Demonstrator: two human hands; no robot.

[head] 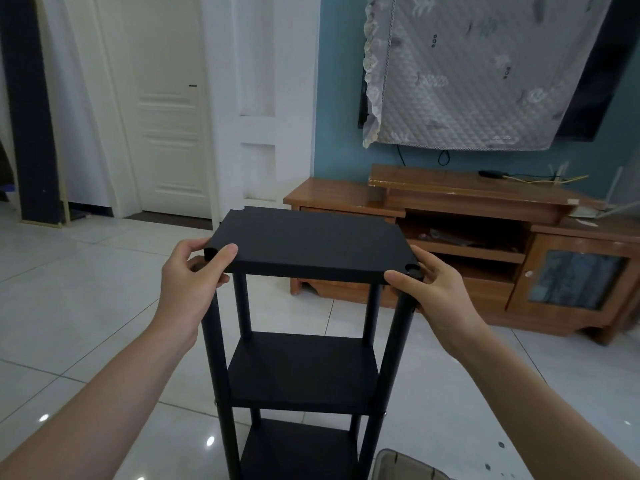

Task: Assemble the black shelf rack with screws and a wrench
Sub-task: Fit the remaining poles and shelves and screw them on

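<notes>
The black shelf rack [304, 368] stands upright on the white tiled floor [86, 271], right in front of the person. Both hands are on its top board [311, 242]. The left hand [188, 278] grips the near left corner, thumb on top and fingers curled underneath. The right hand [433, 289] grips the near right corner the same way, thumb lying on the board's edge. At each of those corners the top of a near post [216, 358] shows in the board's notch. Below are a middle shelf [301, 386] and a bottom shelf [298, 452]. A small silver screw head [384, 414] sits on each near post at the middle shelf. Behind the rack a wooden TV stand [450, 202] stands against the blue wall, under a cloth-covered television [467, 71].
</notes>
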